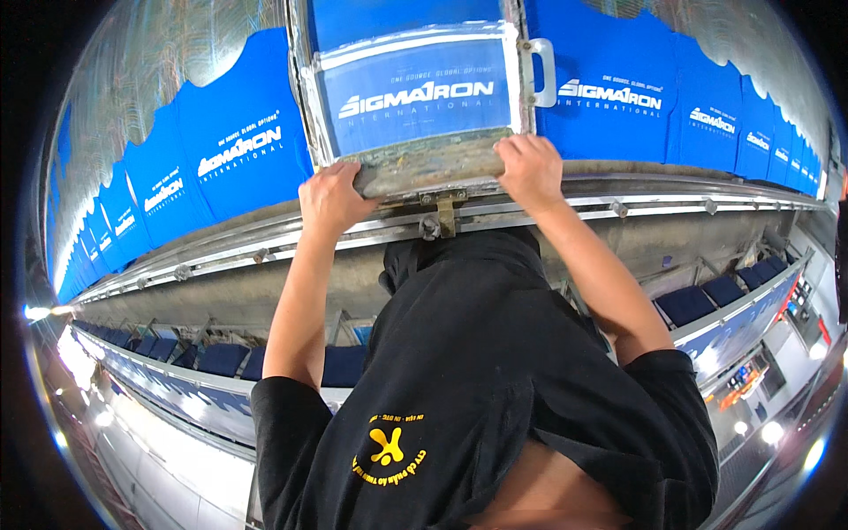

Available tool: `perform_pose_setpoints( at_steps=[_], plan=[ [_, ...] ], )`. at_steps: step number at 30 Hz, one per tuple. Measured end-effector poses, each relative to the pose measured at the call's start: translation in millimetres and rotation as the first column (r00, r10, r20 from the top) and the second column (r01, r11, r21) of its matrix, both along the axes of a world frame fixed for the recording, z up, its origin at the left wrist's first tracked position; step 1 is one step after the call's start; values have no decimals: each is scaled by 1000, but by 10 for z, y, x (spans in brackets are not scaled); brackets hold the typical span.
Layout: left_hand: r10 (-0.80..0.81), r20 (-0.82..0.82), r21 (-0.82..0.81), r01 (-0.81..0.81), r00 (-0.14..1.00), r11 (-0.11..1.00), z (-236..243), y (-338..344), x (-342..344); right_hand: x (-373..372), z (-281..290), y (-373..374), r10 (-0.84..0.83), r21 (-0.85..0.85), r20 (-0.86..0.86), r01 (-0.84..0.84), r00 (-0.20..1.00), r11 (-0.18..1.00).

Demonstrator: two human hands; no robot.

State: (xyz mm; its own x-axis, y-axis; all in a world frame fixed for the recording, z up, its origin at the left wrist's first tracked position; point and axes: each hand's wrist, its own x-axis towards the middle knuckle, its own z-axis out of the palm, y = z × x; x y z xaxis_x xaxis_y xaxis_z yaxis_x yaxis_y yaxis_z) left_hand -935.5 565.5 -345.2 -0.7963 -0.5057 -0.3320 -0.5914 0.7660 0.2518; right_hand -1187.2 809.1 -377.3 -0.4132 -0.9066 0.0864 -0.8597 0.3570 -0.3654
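A screen printing frame (pixel 428 165) lies on the long table in front of me, its worn near bar close to my body. My left hand (pixel 334 200) is closed round the left corner of that bar, thumb on the near side. At the right corner, my right hand (pixel 532 173) grips the same bar with its fingers curled over the far side. Through the frame's mesh (pixel 415 79) show blue and white lettering. A pale handle (pixel 542 74) sticks out from the frame's right side. Below the bar, a metal bracket (pixel 447 215) sits against the table's edge rail.
Blue fabric panels (pixel 609 132) with white print run in a row along the table on both sides. A metal rail (pixel 654 196) with several small stops follows the near edge. Dark blue pieces (pixel 685 305) lie on another long rack behind me.
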Motion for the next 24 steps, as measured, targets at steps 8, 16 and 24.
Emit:
perform_pose_setpoints(
  at_steps=[8,16,24],
  plan=[
    [28,-10,36,-28,1000,999,61,581,466,439,252,492,97,111,77,-105,992,988],
    [-135,-39,29,136,990,990,562,-74,-9,-108,727,76,177,84,109,-187,978,979],
    [-73,194,14,72,978,997,321,-1391,-1308,-1270,328,-1334,117,88,-66,-112,991,990]
  ],
)
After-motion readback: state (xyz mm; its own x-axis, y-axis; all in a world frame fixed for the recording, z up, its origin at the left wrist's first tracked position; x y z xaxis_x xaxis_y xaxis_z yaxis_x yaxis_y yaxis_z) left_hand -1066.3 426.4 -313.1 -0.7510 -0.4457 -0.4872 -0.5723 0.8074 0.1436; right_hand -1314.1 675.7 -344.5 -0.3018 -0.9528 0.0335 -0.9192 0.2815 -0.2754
